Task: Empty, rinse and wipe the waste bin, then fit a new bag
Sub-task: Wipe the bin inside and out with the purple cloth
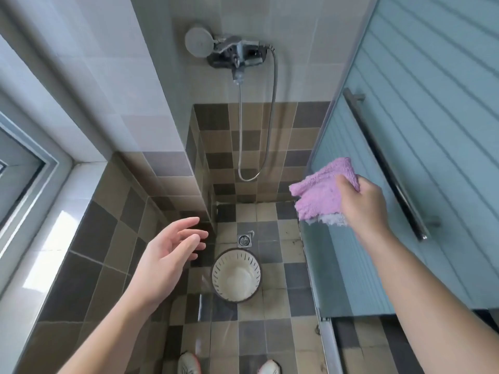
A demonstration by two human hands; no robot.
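A small white waste bin (pixel 236 275) with a slotted wall and a dark rim stands upright on the tiled shower floor, empty inside. High at the right, my right hand (pixel 363 203) grips a crumpled pink cloth (pixel 321 194) well above the floor. My left hand (pixel 168 256) hovers left of the bin and above it, fingers spread and relaxed, holding nothing.
A floor drain (pixel 244 239) lies just behind the bin. A shower mixer (pixel 235 54) with head and hose is on the far wall. A glass door with a bar handle (pixel 386 163) stands at the right, a window frame (pixel 40 168) at the left. My shoes (pixel 189 364) show below.
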